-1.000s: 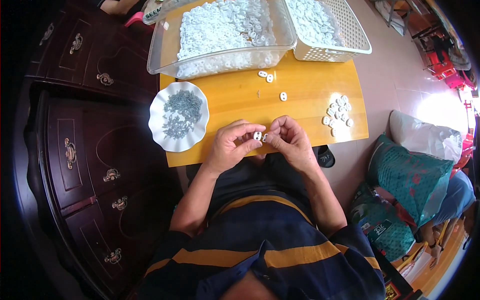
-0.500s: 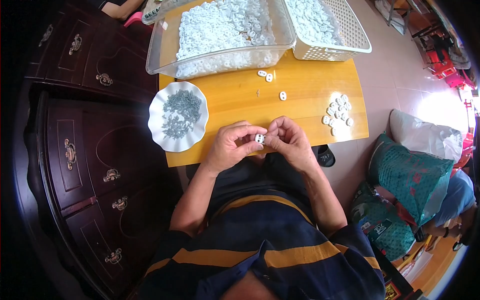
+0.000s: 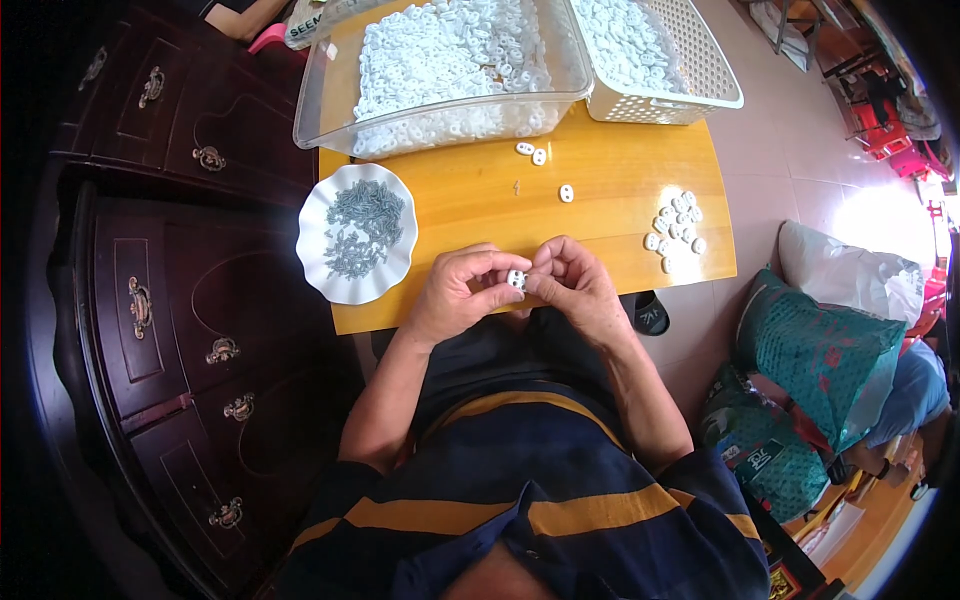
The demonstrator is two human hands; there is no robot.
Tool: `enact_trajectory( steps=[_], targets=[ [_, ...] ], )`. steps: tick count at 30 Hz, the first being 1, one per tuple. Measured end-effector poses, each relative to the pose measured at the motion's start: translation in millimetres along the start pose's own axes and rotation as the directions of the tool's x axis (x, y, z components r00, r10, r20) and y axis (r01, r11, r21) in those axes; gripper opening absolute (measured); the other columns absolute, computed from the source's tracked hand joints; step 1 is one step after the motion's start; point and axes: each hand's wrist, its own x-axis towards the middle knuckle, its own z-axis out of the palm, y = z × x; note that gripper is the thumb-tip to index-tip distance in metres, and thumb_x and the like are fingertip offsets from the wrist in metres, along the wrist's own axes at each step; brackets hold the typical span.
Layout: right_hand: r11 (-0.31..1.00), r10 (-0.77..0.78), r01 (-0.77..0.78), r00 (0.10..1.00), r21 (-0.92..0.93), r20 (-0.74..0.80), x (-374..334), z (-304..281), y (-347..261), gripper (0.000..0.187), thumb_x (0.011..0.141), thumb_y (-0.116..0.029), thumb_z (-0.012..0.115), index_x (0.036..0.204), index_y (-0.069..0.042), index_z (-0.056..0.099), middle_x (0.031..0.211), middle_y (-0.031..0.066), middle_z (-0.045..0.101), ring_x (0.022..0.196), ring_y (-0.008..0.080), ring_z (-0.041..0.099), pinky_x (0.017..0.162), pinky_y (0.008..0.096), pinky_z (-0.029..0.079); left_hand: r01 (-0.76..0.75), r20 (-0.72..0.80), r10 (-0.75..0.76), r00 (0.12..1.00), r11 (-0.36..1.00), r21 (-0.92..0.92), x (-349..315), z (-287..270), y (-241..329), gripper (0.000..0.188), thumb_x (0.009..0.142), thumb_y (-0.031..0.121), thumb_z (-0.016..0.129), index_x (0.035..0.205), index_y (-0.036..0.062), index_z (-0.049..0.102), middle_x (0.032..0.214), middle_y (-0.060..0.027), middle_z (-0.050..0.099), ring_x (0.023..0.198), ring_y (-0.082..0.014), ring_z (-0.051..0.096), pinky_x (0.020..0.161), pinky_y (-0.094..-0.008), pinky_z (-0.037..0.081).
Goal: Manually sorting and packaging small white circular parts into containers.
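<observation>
Near the table's front edge, my left hand (image 3: 452,293) pinches a small white oval piece with two dark holes (image 3: 516,279) between thumb and fingers. At that piece's right side, my right hand (image 3: 583,291) has its thumb and forefinger pressed together; what is between them is too small and hidden to make out. To the left stands a white wavy-rimmed dish (image 3: 311,245) with a heap of small thin grey pieces (image 3: 366,212). Beyond my hands lie one white two-hole piece (image 3: 566,193) and a pair of similar pieces (image 3: 532,153).
A clear plastic bin (image 3: 440,112) of white pieces and a white perforated basket (image 3: 690,108) stand at the back of the wooden table (image 3: 470,215). A cluster of white pieces (image 3: 677,225) lies on the right. Dark drawers (image 3: 160,330) flank the left; green bags (image 3: 820,350) are at right.
The white piece between my hands has shifted and tilted very slightly. Both hands keep nearly the same place and pinch.
</observation>
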Motion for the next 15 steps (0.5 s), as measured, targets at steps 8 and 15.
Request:
enact_trajectory(
  steps=[8, 15],
  targets=[
    [0.998, 0.050, -0.052, 0.997, 0.042, 0.053, 0.2, 1.5, -4.4, 0.022, 0.096, -0.003, 0.068, 0.113, -0.004, 0.055, 0.097, 0.0034, 0.067, 0.088, 0.0105, 0.066, 0.078, 0.0252, 0.055, 0.026, 0.046, -0.025, 0.999, 0.999, -0.021, 0.0, -1.2, 1.4, 0.025, 0.083, -0.002, 0.078, 0.107, 0.0040, 0.075, 0.079, 0.0029, 0.060, 0.069, -0.0055, 0.054, 0.063, -0.0219, 0.045],
    [0.996, 0.083, -0.085, 0.994, 0.021, 0.075, -0.7, -0.2, -4.5, 0.024, 0.095, -0.004, 0.070, 0.114, -0.005, 0.055, 0.092, 0.0038, 0.069, 0.085, 0.0113, 0.067, 0.078, 0.0253, 0.055, 0.005, 0.107, -0.004, 0.994, 1.000, -0.008, 0.7, -5.8, 6.3, 0.029, 0.080, -0.002, 0.079, 0.109, 0.0040, 0.075, 0.079, 0.0002, 0.060, 0.071, -0.0090, 0.055, 0.066, -0.0241, 0.046]
  ],
)
